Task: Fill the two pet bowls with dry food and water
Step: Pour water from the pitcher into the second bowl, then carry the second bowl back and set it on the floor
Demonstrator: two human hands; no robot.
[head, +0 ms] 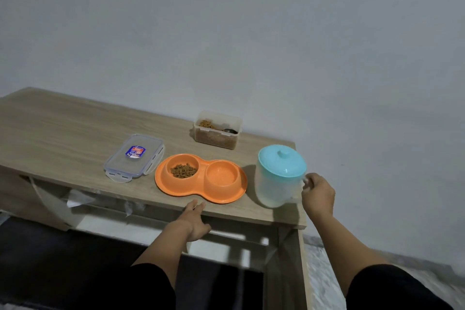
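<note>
The orange double pet bowl (pixel 201 175) lies at the middle of the frame near the front edge of the wooden counter (pixel 63 128); its left well is seen to hold dry food (pixel 183 170), while the right well (pixel 222 175) appears dry. Just right of it stands the translucent water jug (pixel 278 178) with its turquoise lid (pixel 283 160) in place. The right hand (pixel 317 197) is curled at the jug's side handle, so the grip appears closed on the handle, though the fingers are blurred. The left hand (pixel 195 221) is laid flat, fingers straight, on the counter's front edge just below the bowl. The jug is judged rigid, smooth plastic, possibly slippery, with a weight that depends on a water level which cannot be told; the handle is the sound place to hold. The light bowl may slide when water is poured. The open food container (pixel 217 131) with a spoon (pixel 227 130) and the separate clear lid (pixel 134 157) are seen toward the back and left
</note>
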